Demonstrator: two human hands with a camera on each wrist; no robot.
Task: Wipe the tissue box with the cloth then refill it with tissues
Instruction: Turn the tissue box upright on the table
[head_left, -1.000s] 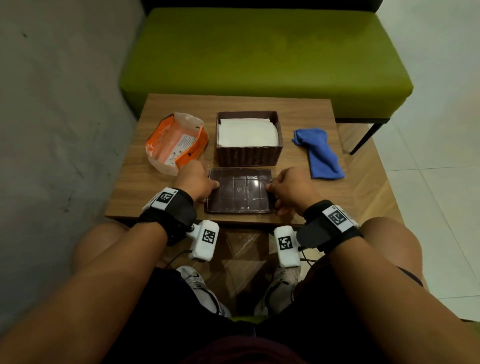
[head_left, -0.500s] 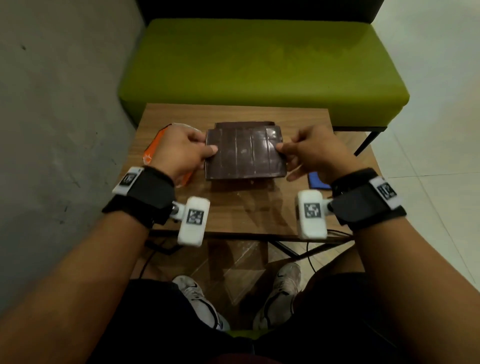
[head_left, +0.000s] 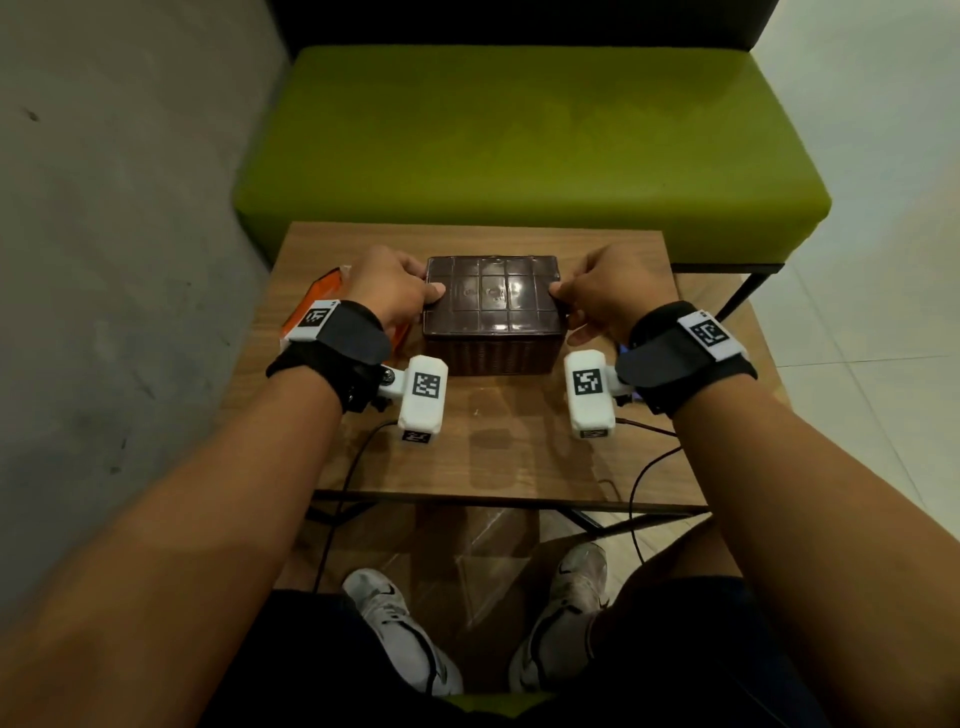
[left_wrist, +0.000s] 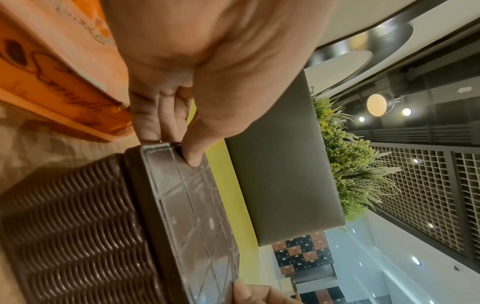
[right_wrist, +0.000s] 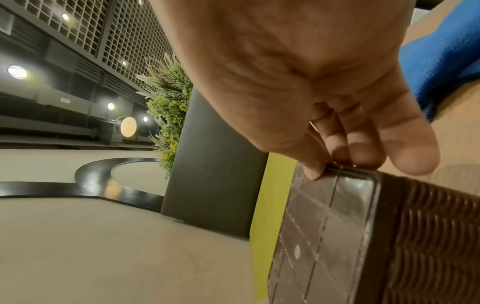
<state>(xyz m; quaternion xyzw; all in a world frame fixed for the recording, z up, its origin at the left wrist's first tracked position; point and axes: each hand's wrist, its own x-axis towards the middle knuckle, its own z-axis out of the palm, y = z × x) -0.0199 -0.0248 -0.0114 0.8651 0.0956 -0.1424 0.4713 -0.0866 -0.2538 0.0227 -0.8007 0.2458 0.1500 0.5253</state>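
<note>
Both hands, left (head_left: 396, 291) and right (head_left: 597, 293), are pinching the lid (head_left: 492, 295) by its short edges, thumbs on top, seating it on the box (head_left: 493, 354) mid-desk (head_left: 519, 452). Uneven pressing could tilt it; far edge possibly unseated.

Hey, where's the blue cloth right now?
The blue cloth lies on the table just right of the right hand, clearest in the right wrist view; from the head view the wrist hides nearly all of it.
</note>
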